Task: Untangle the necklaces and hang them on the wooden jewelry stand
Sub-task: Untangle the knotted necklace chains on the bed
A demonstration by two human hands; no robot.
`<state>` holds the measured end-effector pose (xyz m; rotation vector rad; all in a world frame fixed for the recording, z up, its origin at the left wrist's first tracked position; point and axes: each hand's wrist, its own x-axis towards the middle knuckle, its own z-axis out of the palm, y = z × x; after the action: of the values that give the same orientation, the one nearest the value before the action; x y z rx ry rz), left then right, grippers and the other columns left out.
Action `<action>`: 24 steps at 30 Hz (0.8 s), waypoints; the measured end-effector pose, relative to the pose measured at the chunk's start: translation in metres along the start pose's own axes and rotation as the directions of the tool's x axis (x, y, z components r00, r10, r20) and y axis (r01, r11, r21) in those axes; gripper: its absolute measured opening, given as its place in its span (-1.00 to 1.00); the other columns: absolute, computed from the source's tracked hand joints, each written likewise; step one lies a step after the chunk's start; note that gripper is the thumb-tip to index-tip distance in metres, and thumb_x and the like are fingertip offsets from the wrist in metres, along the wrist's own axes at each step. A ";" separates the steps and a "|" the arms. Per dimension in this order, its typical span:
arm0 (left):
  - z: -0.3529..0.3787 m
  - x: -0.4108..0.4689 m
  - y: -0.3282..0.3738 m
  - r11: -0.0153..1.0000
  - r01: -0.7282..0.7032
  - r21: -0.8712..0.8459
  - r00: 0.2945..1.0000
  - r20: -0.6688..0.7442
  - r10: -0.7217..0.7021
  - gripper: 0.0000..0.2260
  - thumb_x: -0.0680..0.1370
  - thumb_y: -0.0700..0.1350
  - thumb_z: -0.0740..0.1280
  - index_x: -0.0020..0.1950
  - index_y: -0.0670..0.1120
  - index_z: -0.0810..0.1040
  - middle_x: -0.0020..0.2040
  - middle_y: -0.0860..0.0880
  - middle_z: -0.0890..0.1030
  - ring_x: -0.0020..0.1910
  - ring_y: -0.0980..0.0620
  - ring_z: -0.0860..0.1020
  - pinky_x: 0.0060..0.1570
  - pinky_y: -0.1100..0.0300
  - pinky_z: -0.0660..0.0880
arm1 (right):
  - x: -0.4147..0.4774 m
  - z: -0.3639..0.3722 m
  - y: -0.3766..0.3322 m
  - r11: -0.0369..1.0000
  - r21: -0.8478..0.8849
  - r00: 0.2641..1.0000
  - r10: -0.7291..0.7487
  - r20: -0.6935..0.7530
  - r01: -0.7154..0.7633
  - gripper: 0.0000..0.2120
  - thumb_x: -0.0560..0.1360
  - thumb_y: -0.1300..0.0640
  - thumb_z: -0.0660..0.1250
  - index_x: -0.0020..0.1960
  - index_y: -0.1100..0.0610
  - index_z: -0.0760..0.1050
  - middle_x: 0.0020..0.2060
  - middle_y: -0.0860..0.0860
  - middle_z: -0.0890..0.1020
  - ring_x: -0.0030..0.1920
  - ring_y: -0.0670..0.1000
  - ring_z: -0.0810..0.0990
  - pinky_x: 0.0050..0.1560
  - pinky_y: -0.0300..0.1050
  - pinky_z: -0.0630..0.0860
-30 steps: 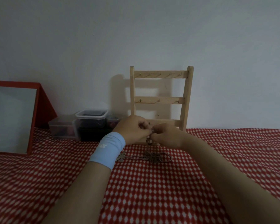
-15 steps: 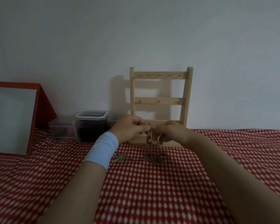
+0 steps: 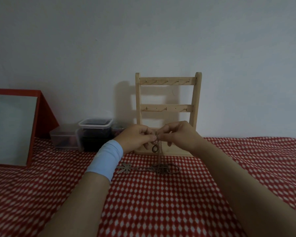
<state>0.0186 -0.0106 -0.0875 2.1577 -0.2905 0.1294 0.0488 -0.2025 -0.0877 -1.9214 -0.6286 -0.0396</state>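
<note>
Necklaces (image 3: 159, 169) dangle from left hand (image 3: 136, 138) and right hand (image 3: 178, 134), close before stand (image 3: 167, 81).

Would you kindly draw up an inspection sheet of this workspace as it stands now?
Surface: red-and-white patterned cloth covers all of it in view.
Job's things: wooden jewelry stand upright by the wall, nothing seen on its visible hooks; necklaces tangled on the cloth, one chain lifted, a ring pendant dangling.
Clutter: red-framed mirror at left; plastic boxes beside the stand.
Grippers: left hand and right hand both pinch the lifted chain; blue wristband on the left wrist.
Cables: nothing seen.
Surroundings: plain pale wall.
</note>
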 end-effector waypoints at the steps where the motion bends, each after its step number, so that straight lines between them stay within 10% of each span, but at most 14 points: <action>1: 0.000 0.000 -0.001 1.000 0.005 -0.031 1.000 -0.002 -0.005 -0.92 0.56 -0.12 0.37 -0.12 -0.03 0.63 -0.26 0.10 0.68 -0.23 0.05 0.63 0.10 -0.07 0.56 | 0.000 0.001 0.000 1.000 0.006 1.000 -0.009 0.007 0.009 -0.99 0.48 0.23 0.52 -0.10 0.17 0.73 -0.17 0.01 0.75 -0.29 -0.10 0.59 -0.25 -0.29 0.55; 24: 0.004 0.002 -0.002 0.999 -0.049 -0.008 0.985 -0.169 0.047 -0.96 0.57 -0.14 0.37 -0.03 -0.05 0.62 -0.26 0.11 0.63 -0.34 0.25 0.57 -0.27 0.42 0.45 | 0.002 0.004 0.001 0.996 0.061 0.990 0.072 -0.120 -0.065 -0.83 0.55 0.08 0.46 -0.13 0.16 0.72 -0.28 0.00 0.74 -0.36 -0.12 0.58 -0.28 -0.23 0.57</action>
<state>0.0212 -0.0135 -0.0913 2.1132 -0.2442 0.3353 0.0503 -0.1986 -0.0897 -1.8686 -0.4764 -0.0944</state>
